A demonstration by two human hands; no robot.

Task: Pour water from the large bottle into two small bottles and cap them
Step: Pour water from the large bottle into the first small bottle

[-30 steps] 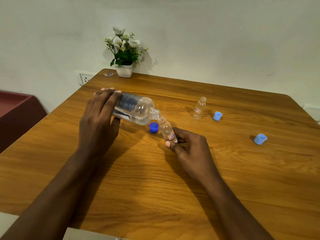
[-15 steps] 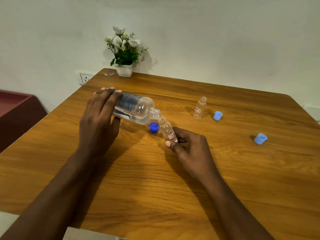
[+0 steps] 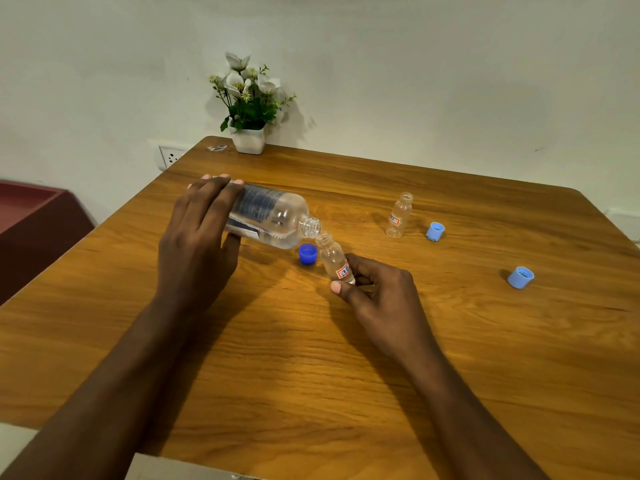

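My left hand [image 3: 199,237] grips the large clear bottle [image 3: 273,218], which is tipped almost flat with its open mouth pointing right. My right hand [image 3: 377,292] holds a small clear bottle [image 3: 335,259] by its base, tilted left so its neck sits just under the large bottle's mouth. A dark blue cap [image 3: 307,254] lies on the table [image 3: 311,358] below the two mouths. A second small bottle [image 3: 399,215] stands upright and uncapped farther right. Two light blue caps [image 3: 435,231] [image 3: 520,277] lie on the table to its right.
A white pot of flowers [image 3: 249,109] stands at the table's far left corner, with a small sticker [image 3: 218,147] beside it. A wall socket [image 3: 169,156] and a dark red cabinet [image 3: 31,216] are off the table's left side.
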